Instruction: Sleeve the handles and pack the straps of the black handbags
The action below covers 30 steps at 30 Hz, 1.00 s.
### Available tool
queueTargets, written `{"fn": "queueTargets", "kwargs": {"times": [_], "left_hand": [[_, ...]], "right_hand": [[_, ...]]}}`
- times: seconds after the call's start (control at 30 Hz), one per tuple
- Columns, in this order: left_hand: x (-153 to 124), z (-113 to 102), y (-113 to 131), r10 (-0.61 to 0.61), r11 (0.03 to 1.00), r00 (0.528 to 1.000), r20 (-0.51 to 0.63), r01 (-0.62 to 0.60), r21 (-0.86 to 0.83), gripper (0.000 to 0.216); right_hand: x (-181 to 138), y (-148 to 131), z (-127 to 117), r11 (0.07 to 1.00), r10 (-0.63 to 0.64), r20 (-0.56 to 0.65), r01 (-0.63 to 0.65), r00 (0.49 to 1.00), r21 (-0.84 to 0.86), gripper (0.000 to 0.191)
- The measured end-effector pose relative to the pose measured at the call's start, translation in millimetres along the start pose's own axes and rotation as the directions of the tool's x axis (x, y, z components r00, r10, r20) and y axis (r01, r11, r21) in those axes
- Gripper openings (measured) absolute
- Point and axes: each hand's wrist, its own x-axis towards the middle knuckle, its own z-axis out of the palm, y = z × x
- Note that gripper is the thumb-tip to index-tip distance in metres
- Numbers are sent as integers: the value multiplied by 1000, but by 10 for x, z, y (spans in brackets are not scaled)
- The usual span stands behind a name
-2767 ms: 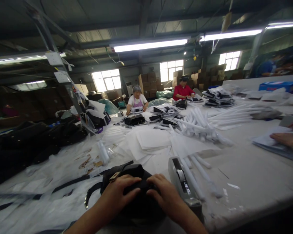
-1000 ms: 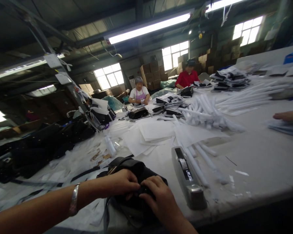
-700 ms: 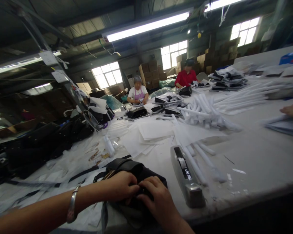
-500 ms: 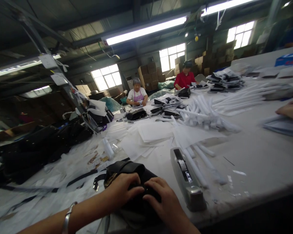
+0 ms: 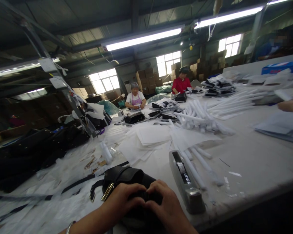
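A black bag (image 5: 123,175) with a gold buckle (image 5: 107,191) lies at the table's near edge, under both my hands. My left hand (image 5: 127,198) is closed on its dark material, thumb and fingers curled. Facing it, my right hand (image 5: 161,200) pinches the same spot, and the fingertips of both hands meet there. The exact part between the fingers is dark and hidden. A long black strap (image 5: 78,183) runs left from the bag over clear plastic wrap. Just right of my right hand stands a grey tape dispenser (image 5: 185,182).
Beyond the bag lie white paper sheets (image 5: 153,135) and a heap of white rolled tubes (image 5: 195,113). Black bags (image 5: 39,149) are piled at left. Two people work across the table; another person's hand (image 5: 290,105) is at right, by stacked plastic sheets (image 5: 280,125).
My hands have drawn closer together on the bag, fingertips now meeting. The gold buckle shows more clearly. The view has shifted slightly, and the other person's hand at right now holds something white.
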Motion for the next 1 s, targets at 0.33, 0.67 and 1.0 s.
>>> {"fn": "queueTargets", "kwargs": {"times": [0.33, 0.67, 1.0], "left_hand": [[-92, 124, 105, 33, 999, 986, -161, -28, 35, 36], [-32, 215, 68, 50, 998, 955, -294, -40, 38, 26], [-142, 241, -75, -36, 999, 965, -260, 35, -7, 27]], "right_hand": [[49, 210, -104, 910, 61, 220, -145, 974, 389, 18], [-68, 263, -119, 897, 256, 21, -245, 967, 368, 26], [-314, 607, -165, 979, 157, -271, -186, 950, -82, 26]]}}
